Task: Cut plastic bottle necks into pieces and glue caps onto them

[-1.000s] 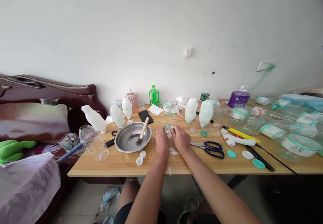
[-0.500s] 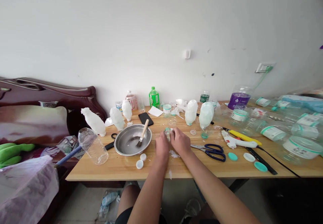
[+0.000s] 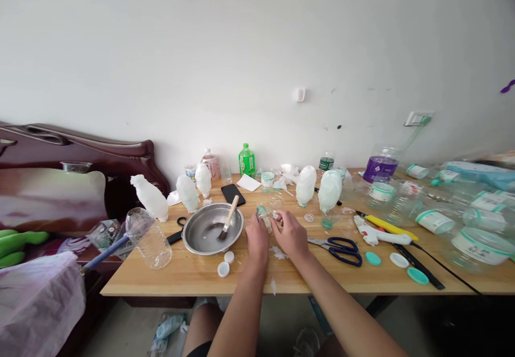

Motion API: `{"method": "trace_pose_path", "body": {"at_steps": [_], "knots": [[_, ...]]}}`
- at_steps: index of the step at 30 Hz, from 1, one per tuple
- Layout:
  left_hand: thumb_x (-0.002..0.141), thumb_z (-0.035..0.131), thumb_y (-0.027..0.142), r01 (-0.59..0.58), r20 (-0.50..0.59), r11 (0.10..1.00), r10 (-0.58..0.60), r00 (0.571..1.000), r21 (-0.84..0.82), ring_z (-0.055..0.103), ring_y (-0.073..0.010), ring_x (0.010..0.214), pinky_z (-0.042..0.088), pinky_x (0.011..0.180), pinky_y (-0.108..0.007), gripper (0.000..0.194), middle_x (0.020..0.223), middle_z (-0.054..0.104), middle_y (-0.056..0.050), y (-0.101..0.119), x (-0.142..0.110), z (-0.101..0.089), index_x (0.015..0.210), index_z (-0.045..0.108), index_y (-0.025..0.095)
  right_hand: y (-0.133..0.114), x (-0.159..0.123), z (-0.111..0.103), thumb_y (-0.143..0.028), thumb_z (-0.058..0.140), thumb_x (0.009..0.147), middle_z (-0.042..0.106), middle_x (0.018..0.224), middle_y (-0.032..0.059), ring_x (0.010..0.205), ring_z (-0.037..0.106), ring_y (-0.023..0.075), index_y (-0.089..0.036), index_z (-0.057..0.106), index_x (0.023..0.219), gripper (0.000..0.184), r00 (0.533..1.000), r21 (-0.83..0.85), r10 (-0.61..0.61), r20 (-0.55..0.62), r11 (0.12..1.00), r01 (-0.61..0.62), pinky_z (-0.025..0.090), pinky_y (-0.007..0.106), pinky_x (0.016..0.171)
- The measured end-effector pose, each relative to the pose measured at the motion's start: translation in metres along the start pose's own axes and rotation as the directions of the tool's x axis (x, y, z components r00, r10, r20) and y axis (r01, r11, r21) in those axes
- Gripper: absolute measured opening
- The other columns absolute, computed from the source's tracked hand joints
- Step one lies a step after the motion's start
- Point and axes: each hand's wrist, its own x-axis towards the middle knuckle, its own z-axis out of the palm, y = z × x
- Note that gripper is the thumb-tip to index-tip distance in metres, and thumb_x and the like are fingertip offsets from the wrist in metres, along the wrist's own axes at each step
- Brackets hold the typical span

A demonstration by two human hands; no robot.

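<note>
Both my hands meet over the middle of the wooden table [image 3: 193,276]. My left hand [image 3: 257,237] grips a small clear plastic bottle piece with a teal band [image 3: 263,216], fingers curled round it. My right hand [image 3: 290,233] pinches the same piece from the right side. White paper scraps [image 3: 277,252] lie on the table just under my hands. A metal bowl [image 3: 212,229] with a wooden-handled brush [image 3: 227,218] in it sits just left of my left hand.
Blue-handled scissors [image 3: 340,248], a white glue gun [image 3: 376,232] and teal caps [image 3: 373,259] lie to the right. Paper-covered bottles [image 3: 306,185] stand behind. Many clear bottles [image 3: 434,218] crowd the far right. A cut bottle [image 3: 148,236], white caps [image 3: 222,269] and a phone [image 3: 233,194] lie left.
My hands have lifted the bottle piece slightly and turned it between them. The camera has tilted up a little, so the table sits lower in view.
</note>
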Motion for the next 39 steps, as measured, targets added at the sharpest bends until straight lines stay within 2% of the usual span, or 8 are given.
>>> {"method": "trace_pose_path", "body": {"at_steps": [8, 12, 19, 27, 30, 33, 36, 39], "knots": [[0.089, 0.059, 0.037, 0.078, 0.099, 0.903, -0.039, 0.994, -0.423, 0.068, -0.0275, 0.099, 0.054, 0.082, -0.039, 0.055, 0.11, 0.07, -0.018, 0.017, -0.04, -0.012, 0.138, 0.046, 0.016, -0.013, -0.001, -0.017, -0.042, 0.049, 0.091, 0.071, 0.093, 0.0123, 0.078, 0.066, 0.0228, -0.018, 0.059, 0.102, 0.029, 0.963, 0.291, 0.263, 0.064, 0.918, -0.27, 0.051, 0.036, 0.074], [0.08, 0.067, 0.052, 0.186, 0.236, 0.762, -0.044, 0.971, -0.621, 0.063, -0.0284, 0.115, 0.054, 0.088, -0.038, 0.079, 0.129, 0.061, -0.023, 0.013, -0.081, -0.028, 0.142, 0.039, 0.013, -0.028, -0.015, -0.034, -0.046, 0.046, 0.091, 0.071, 0.081, 0.0095, 0.067, 0.066, 0.0205, -0.019, 0.057, 0.094, 0.029, 0.892, 0.443, 0.363, 0.27, 0.776, -0.449, 0.053, 0.032, 0.06], [0.073, 0.07, 0.062, 0.466, 0.469, 0.246, -0.047, 0.882, -0.85, 0.059, -0.0214, 0.11, 0.046, 0.097, -0.033, 0.058, 0.119, 0.066, -0.012, 0.014, -0.136, -0.06, 0.114, 0.069, 0.021, -0.063, -0.043, -0.069, -0.046, 0.049, 0.089, 0.058, 0.059, -0.0032, 0.047, 0.053, 0.0121, -0.021, 0.055, 0.078, 0.027, 0.725, 0.516, 0.225, 0.651, 0.569, -0.64, 0.041, 0.023, 0.042], [0.084, 0.061, 0.057, 0.48, 0.471, 0.078, -0.112, 0.875, -0.874, 0.059, -0.0126, 0.066, 0.053, 0.068, -0.026, 0.049, 0.094, 0.071, -0.007, 0.029, -0.149, -0.089, 0.116, 0.07, 0.021, -0.101, -0.067, -0.106, -0.055, 0.048, 0.093, 0.061, 0.065, -0.0021, 0.051, 0.053, 0.0107, -0.021, 0.058, 0.089, 0.037, 0.647, 0.525, 0.043, 0.761, 0.545, -0.654, 0.041, 0.022, 0.048], [0.087, 0.057, 0.056, 0.404, 0.399, -0.011, -0.193, 0.897, -0.915, 0.065, -0.0234, 0.109, 0.053, 0.093, -0.034, 0.044, 0.125, 0.067, -0.011, 0.021, -0.142, -0.106, 0.111, 0.072, 0.023, -0.098, -0.075, -0.12, -0.058, 0.036, 0.096, 0.063, 0.063, 0.0001, 0.049, 0.054, 0.0122, -0.02, 0.061, 0.093, 0.046, 0.678, 0.485, 0.106, 0.727, 0.619, -0.617, 0.041, 0.024, 0.048], [0.088, 0.055, 0.056, 0.383, 0.405, -0.14, -0.192, 0.894, -0.913, 0.057, -0.0257, 0.126, 0.045, 0.106, -0.038, 0.044, 0.131, 0.065, -0.01, 0.004, -0.139, -0.121, 0.113, 0.072, 0.025, -0.08, -0.06, -0.129, -0.05, 0.029, 0.1, 0.067, 0.067, 0.0029, 0.052, 0.059, 0.0152, -0.019, 0.061, 0.107, 0.045, 0.794, 0.414, 0.212, 0.57, 0.761, -0.5, 0.046, 0.028, 0.052], [0.085, 0.052, 0.063, 0.51, 0.524, -0.199, -0.023, 0.851, -0.837, 0.059, -0.0226, 0.124, 0.044, 0.108, -0.035, 0.052, 0.13, 0.066, -0.006, -0.013, -0.142, -0.13, 0.124, 0.067, 0.031, -0.059, -0.003, -0.129, -0.024, 0.028, 0.097, 0.071, 0.101, 0.0084, 0.082, 0.068, 0.0184, -0.02, 0.05, 0.132, 0.041, 0.902, 0.256, 0.088, 0.422, 0.943, -0.211, 0.053, 0.032, 0.071], [0.078, 0.055, 0.07, 0.621, 0.628, -0.195, 0.031, 0.777, -0.759, 0.061, -0.026, 0.122, 0.044, 0.107, -0.04, 0.061, 0.127, 0.068, -0.004, -0.024, -0.141, -0.138, 0.129, 0.062, 0.037, -0.048, 0.085, -0.107, -0.005, 0.035, 0.085, 0.055, 0.136, 0.0117, 0.122, 0.055, 0.0215, -0.02, 0.042, 0.141, 0.058, 0.915, -0.08, -0.106, 0.389, 0.986, 0.148, 0.048, 0.036, 0.093]]}}
